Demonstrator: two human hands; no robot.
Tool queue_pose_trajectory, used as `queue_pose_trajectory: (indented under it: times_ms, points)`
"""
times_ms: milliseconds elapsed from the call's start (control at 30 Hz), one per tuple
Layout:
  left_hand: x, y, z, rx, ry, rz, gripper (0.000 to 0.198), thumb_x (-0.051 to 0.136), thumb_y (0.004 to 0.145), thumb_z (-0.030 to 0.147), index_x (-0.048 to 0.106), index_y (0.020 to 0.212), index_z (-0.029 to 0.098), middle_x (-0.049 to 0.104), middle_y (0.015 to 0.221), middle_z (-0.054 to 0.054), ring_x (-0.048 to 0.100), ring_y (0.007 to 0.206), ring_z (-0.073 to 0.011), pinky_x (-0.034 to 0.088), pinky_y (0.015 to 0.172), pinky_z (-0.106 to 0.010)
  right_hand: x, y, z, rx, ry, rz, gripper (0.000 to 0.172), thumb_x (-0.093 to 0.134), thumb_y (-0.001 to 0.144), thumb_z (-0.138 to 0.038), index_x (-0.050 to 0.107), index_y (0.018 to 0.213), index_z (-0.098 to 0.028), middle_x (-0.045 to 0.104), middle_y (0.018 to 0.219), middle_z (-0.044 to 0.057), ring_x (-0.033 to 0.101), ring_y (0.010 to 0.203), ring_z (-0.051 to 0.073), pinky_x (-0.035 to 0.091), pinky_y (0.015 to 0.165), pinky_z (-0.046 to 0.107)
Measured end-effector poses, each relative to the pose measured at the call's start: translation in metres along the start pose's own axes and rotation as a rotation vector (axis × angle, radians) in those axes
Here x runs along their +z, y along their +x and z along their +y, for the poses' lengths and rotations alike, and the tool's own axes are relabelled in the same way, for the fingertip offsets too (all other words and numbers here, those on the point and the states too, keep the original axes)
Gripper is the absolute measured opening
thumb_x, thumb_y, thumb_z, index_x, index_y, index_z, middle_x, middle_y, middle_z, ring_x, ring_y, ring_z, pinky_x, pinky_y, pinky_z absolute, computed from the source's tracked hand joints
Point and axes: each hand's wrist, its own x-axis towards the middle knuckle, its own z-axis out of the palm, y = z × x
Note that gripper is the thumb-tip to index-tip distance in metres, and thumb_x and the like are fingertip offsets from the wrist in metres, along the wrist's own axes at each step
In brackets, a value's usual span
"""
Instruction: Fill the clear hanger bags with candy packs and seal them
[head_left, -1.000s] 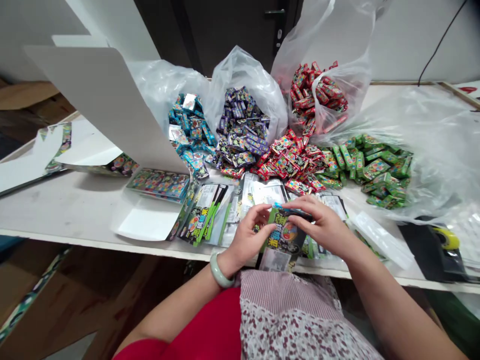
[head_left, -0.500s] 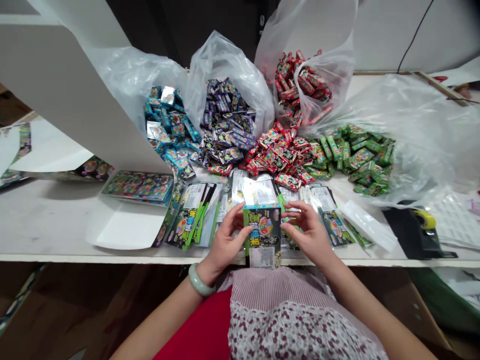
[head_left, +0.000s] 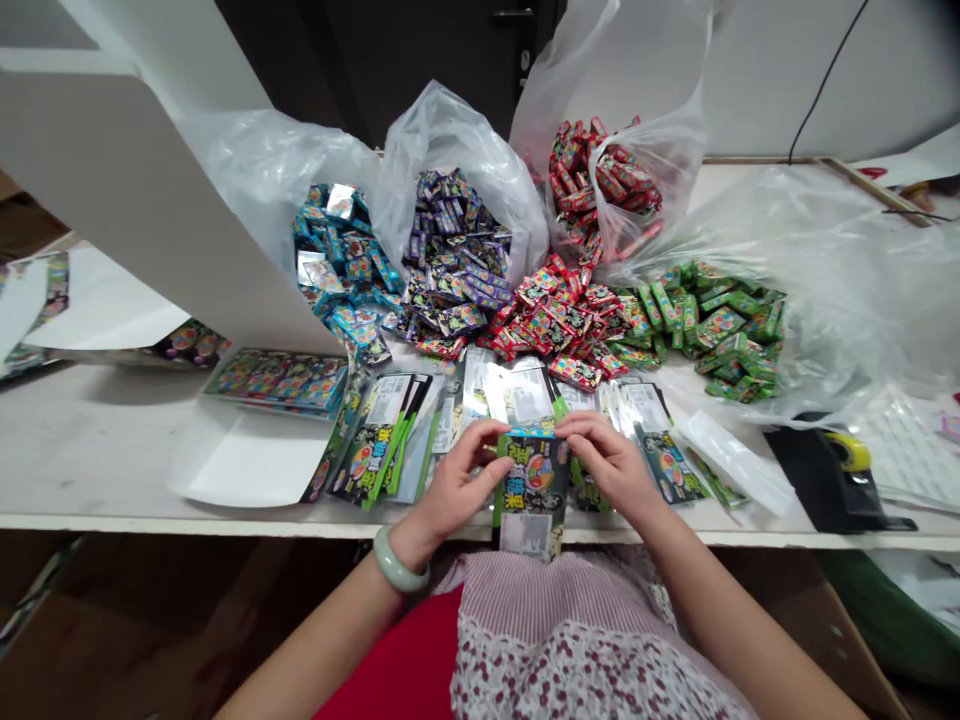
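Observation:
A black candy packet point(head_left: 536, 495) with a green left edge and colourful print stands at the bench's front edge, before my body. My left hand point(head_left: 466, 482) grips its left side, thumb on the printed front and fingers at the upper corner. My right hand point(head_left: 609, 462) is closed on the top right corner, fingertips along the upper rim. A thin blue strip point(head_left: 531, 432) shows along the packet's top between the hands. Flat packets of the same print point(head_left: 375, 440) lie to the left, and more point(head_left: 671, 465) lie to the right.
Behind my hands are heaps of small blue boxes point(head_left: 349, 250), purple boxes point(head_left: 457, 255), red boxes point(head_left: 559, 310) and green boxes point(head_left: 739, 320), spilling from clear plastic bags point(head_left: 450, 120). A white carton point(head_left: 255, 465) stands left. A yellow tape roll in a black dispenser point(head_left: 851, 470) is at right.
My right hand has moved in from the packet's right side, its spread fingers now closed on the top corner. My left fingers have shifted onto the upper edge. The view has tilted slightly up.

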Motion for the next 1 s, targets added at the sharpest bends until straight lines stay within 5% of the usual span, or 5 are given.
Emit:
queue_pose_trajectory:
  times_ms: [100,200,400,633,1000]
  points:
    - [0.009,0.011,0.01,0.04,-0.019,0.155,0.01,0.058,0.089,0.027,0.063,0.091,0.018,0.064,0.106,-0.008,0.06,0.102,-0.0197,0.052,0.089,-0.034,-0.005,0.008,-0.007,0.022,0.005,0.029,0.011,0.059,0.088,-0.031,0.065,0.085,-0.022,0.063,0.091,0.005,0.061,0.09,0.018,0.051,0.078,0.034]
    - [0.013,0.018,0.016,0.015,-0.127,0.223,0.012,0.061,0.088,0.025,0.061,0.098,0.019,0.068,0.093,-0.005,0.064,0.088,-0.0165,0.053,0.084,-0.033,-0.007,0.011,-0.012,0.087,0.099,0.036,0.015,0.064,0.084,-0.031,0.062,0.097,-0.024,0.063,0.085,0.002,0.061,0.079,0.016,0.053,0.064,0.029]
    - [0.009,0.021,0.022,0.113,-0.027,0.098,0.009,0.068,0.082,0.026,0.066,0.086,0.018,0.065,0.089,-0.006,0.062,0.086,-0.0168,0.052,0.078,-0.03,-0.01,0.011,-0.025,0.037,-0.039,-0.042,0.01,0.066,0.08,-0.03,0.063,0.078,-0.02,0.063,0.09,0.006,0.061,0.085,0.017,0.051,0.067,0.03]
    - [0.012,0.035,0.035,-0.058,-0.026,0.127,0.007,0.066,0.079,0.02,0.061,0.075,0.016,0.059,0.071,0.0,0.053,0.063,-0.0102,0.043,0.056,-0.022,-0.008,0.025,-0.04,0.25,-0.034,-0.136,0.015,0.062,0.083,-0.033,0.06,0.076,-0.019,0.06,0.068,0.0,0.056,0.06,0.013,0.045,0.056,0.029]
    - [-0.008,0.023,0.025,0.217,0.078,-0.128,0.004,0.063,0.087,0.017,0.066,0.089,0.018,0.064,0.092,-0.006,0.06,0.091,-0.0162,0.048,0.082,-0.031,-0.015,0.005,-0.027,-0.112,-0.162,-0.2,0.006,0.061,0.087,-0.02,0.061,0.092,-0.023,0.062,0.098,0.005,0.059,0.096,0.018,0.047,0.085,0.036]
